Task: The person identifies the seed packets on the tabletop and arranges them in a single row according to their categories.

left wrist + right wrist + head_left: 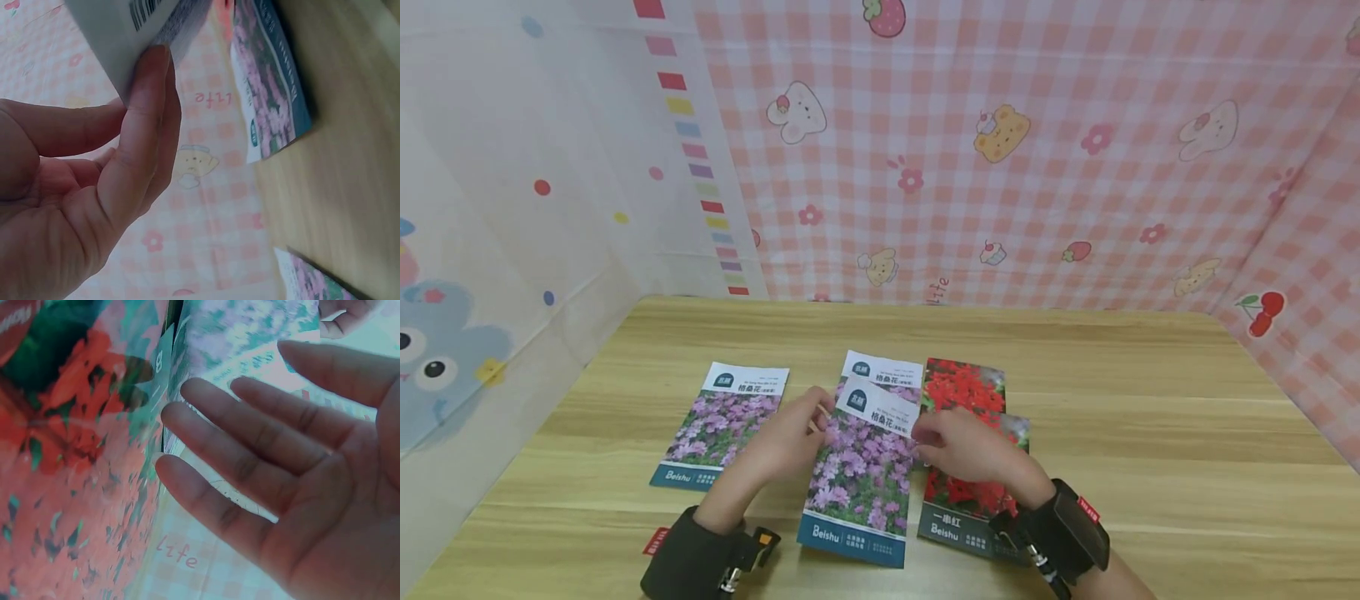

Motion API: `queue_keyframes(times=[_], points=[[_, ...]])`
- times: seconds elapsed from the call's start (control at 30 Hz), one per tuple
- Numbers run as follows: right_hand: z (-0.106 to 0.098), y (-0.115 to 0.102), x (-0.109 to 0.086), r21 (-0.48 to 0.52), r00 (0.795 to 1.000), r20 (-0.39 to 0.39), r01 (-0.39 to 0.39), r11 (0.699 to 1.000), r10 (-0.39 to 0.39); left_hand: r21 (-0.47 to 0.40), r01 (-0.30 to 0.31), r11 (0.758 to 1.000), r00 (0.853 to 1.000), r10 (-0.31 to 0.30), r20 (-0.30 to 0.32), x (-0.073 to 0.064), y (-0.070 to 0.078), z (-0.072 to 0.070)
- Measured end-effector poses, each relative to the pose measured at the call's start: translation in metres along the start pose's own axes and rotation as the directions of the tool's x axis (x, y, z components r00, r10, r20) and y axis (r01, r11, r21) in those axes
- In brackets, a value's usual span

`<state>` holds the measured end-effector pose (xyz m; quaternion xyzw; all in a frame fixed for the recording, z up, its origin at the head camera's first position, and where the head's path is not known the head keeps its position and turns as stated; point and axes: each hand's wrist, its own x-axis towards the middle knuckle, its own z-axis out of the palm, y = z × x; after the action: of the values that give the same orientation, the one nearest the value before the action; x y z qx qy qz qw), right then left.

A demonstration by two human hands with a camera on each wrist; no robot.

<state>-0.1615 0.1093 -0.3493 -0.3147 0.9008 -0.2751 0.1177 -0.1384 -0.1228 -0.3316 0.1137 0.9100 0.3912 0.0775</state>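
Above the table (1165, 400), the front purple-flower packet (861, 475) is pinched by the left hand (792, 437); the right hand (968, 447) is held spread at the packet's edge.

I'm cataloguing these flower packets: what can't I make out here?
- Head view: rear middle pink-flower packet, lower part hidden by the held packet.
- Head view: front red-flower packet, partly hidden by the right hand.
- Left wrist view: barcode, cut off by the top edge.
- Head view: smallest print on the held packet, too small.
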Motion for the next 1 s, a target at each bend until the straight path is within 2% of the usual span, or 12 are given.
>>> queue_keyframes(times=[0.2,0.43,0.67,0.8,1.0], points=[[-0.001,0.001,0.002,0.028,0.997,-0.052,-0.049,0.998,0.050,0.008,0.003,1.000,0.999,-0.003,-0.054,-0.002,0.002,-0.009],[-0.002,0.004,0.003,0.106,0.996,-0.045,-0.067,0.992,0.072,-0.102,0.024,0.994,0.996,-0.033,-0.085,0.000,0.003,-0.011],[-0.001,0.006,0.004,0.203,0.999,0.000,-0.051,0.978,0.052,-0.217,0.063,0.974,0.989,-0.089,-0.115,-0.002,0.007,-0.011],[0.001,0.010,0.005,0.328,0.995,0.004,-0.096,0.940,0.100,-0.221,0.059,0.974,0.988,-0.088,-0.125,-0.001,0.007,-0.010],[0.000,0.009,0.005,0.556,0.984,-0.029,-0.130,0.821,0.176,-0.141,0.040,0.989,0.994,-0.054,-0.093,0.001,0.004,-0.005]])
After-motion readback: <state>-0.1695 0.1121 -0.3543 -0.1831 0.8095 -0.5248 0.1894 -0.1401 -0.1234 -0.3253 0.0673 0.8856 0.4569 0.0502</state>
